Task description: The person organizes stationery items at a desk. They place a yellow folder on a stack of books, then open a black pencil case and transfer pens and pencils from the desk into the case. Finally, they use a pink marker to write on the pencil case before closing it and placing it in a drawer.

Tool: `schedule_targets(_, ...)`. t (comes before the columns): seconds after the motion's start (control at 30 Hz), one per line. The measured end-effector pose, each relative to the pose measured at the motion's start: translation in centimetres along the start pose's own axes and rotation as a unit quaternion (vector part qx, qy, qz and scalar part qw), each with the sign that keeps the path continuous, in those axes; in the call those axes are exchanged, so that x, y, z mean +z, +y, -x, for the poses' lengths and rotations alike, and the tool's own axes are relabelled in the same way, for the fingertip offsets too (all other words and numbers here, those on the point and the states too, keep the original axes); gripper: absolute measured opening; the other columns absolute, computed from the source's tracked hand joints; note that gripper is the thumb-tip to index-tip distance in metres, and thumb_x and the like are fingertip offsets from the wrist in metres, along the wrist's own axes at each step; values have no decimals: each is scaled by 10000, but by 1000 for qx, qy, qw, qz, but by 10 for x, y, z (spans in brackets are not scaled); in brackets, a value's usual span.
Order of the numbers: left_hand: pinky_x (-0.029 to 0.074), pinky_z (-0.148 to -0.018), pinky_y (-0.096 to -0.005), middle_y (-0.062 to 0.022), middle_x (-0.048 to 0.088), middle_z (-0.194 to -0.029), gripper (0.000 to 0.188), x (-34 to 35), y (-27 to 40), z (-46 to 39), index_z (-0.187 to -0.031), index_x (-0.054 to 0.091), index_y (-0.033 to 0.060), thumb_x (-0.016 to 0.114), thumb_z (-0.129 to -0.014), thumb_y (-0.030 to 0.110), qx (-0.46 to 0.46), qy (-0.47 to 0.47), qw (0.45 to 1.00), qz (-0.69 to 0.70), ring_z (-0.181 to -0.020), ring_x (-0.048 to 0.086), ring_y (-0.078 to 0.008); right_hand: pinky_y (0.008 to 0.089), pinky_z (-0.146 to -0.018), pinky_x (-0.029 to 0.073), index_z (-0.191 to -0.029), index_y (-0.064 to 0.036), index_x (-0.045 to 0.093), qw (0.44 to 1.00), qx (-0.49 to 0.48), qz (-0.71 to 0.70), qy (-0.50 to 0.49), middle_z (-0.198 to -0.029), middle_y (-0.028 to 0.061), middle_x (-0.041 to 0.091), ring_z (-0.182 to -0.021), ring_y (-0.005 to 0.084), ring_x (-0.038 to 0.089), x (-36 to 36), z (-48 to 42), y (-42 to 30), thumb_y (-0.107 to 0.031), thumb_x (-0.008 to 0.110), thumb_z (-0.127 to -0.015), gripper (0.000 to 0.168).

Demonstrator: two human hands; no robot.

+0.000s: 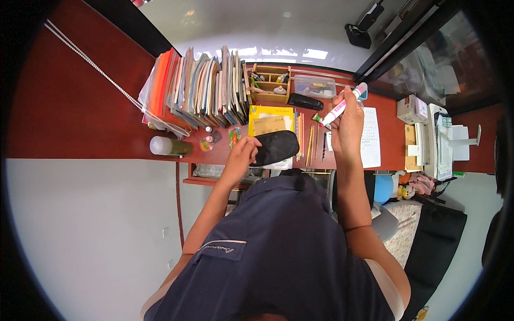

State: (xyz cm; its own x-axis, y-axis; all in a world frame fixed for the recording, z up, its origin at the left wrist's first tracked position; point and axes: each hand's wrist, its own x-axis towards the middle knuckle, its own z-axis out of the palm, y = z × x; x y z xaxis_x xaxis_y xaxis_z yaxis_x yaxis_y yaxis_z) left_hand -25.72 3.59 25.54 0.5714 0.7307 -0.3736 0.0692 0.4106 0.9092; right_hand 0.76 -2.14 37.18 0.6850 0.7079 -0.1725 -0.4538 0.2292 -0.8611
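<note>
My right hand holds a white and pink marker above the red-brown desk, its pink end pointing down to the left. The fingers of my left hand grip the left end of a black soft case, which lies over a yellow book and papers. Several pencils lie in a row right of the case. A small green tube lies partly behind the marker. Right of my right hand is a written sheet of paper.
Upright books stand at the back left, beside a wooden organizer. A clear plastic box and a black case are right of it. A green bottle with a white cap lies left; a white printer stands right.
</note>
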Motion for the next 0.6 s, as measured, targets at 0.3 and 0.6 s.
schedule_targets(0.3,483,-664,-357,-50,603,-820,163,-86,-181,-37,-995,600,32,443,-953,53,39,290,944,-155,-693,563,-197,246,-470,232,-882,-59,625,996,80,12,-21,-578,-53,352,-488,50,296,-20,13,41,-381,489,-1090,407)
schedule_targets(0.6,538,-767,-383,-143,698,-964,648,-66,-195,-61,-1073,617,-4,870,-753,501,-84,216,933,-274,-889,694,-285,229,-548,356,-1104,13,685,992,118,46,7,-739,-2,548,-601,67,463,-52,16,54,-407,489,-1092,464)
